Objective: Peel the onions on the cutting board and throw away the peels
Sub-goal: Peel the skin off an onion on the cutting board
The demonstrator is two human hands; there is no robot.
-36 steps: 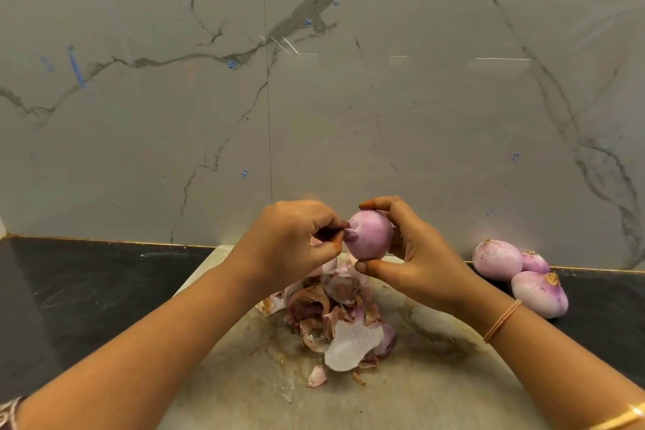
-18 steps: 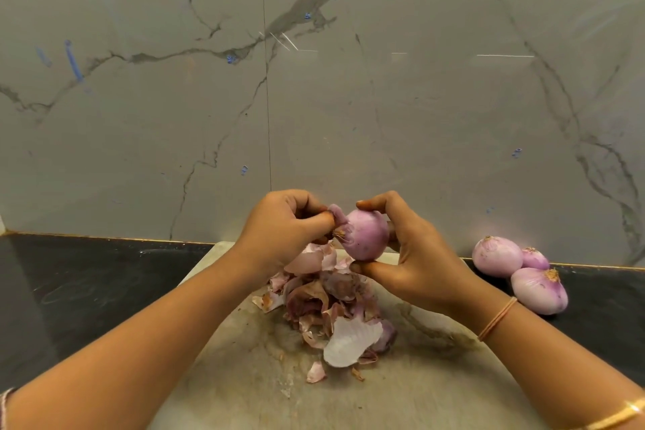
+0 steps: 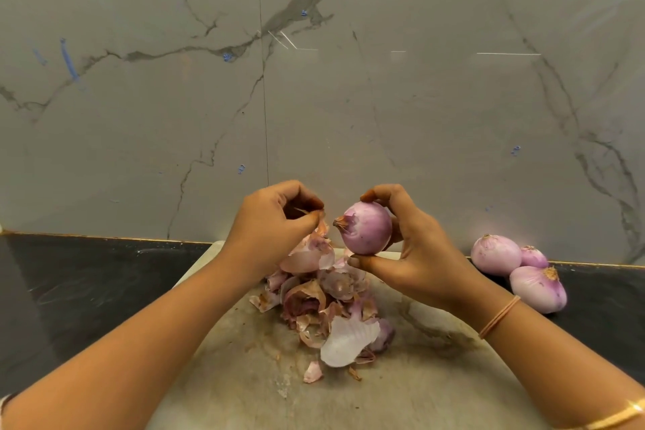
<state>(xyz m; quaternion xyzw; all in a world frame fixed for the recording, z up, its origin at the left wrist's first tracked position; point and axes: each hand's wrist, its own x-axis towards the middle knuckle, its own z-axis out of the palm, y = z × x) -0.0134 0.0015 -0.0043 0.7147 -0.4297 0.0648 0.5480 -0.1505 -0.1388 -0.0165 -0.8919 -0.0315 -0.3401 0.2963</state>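
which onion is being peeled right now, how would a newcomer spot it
Start at the pale cutting board below the marble wall, with its heap of peels. Above that heap, the right hand holds one purple onion. Unlike the three onions lying on the black counter to the right, it alone is held up.

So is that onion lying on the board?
No, the right hand holds the onion up in the air, above the peels on the board.

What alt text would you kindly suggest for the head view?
The right hand holds a mostly peeled onion over the cutting board; the left hand pinches a peel. More peels lie beneath; three onions sit on the counter.
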